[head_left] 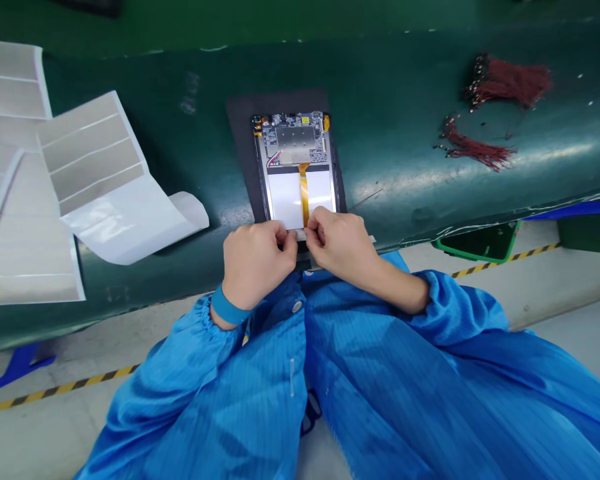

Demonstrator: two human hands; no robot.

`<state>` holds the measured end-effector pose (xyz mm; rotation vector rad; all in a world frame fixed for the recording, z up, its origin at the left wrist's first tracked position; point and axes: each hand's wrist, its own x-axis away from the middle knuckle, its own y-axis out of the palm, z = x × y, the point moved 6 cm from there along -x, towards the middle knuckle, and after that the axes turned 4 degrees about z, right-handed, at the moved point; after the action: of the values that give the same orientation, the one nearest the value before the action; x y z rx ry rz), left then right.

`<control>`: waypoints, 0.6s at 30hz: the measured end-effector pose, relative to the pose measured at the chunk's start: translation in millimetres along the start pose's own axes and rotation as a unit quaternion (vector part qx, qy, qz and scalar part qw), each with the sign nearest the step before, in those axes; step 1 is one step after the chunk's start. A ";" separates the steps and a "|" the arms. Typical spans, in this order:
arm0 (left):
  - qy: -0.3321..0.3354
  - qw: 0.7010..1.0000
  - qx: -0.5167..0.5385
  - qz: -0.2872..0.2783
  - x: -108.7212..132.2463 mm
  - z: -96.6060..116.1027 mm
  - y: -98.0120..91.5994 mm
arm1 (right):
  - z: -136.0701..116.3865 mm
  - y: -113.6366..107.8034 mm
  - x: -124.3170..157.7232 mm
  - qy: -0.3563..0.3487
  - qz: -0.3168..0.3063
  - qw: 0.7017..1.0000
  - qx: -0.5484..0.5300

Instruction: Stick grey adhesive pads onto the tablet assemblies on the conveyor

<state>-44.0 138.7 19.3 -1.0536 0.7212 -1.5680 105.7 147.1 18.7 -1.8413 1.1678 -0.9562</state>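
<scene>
An opened tablet [286, 200] lies on a black mat [240, 127], its insides facing up. At its far end is a circuit board [294, 139]. An orange flat ribbon cable [304, 193] runs down the middle, over the silvery-white battery [284, 193]. My left hand [260, 257] and my right hand [344, 248] are both closed in a pinch at the tablet's near edge. A pale, tape-like strip [301, 235] shows between my fingertips, with a pale end also visible beyond my right hand. My fingers hide most of the strip.
Sheets of grey adhesive strips on white backing [97, 157] spread over the green table [395, 133] at left, one curling up. Two bunches of dark red wires [517, 81] lie at right. A green bin [480, 247] stands below the table's near edge.
</scene>
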 end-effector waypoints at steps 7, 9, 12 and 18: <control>0.014 0.998 -0.067 -0.011 -0.5 3.5 0.5 | 1.1 1.8 0.1 -0.003 -0.006 1.000 0.006; 0.014 0.996 -0.083 -0.011 -0.6 4.5 0.6 | 0.9 2.6 0.5 -0.004 -0.007 1.000 0.010; 0.013 0.996 -0.090 -0.017 -0.9 5.9 0.2 | 0.0 3.2 0.8 -0.006 -0.007 1.000 0.016; 0.019 0.996 -0.081 -0.030 -2.0 6.9 0.6 | 0.3 3.7 1.0 -0.010 -0.014 1.000 0.020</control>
<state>-37.4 141.0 21.2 -1.1770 0.8614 -1.6045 104.9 145.1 15.5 -1.8369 1.1060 -0.9685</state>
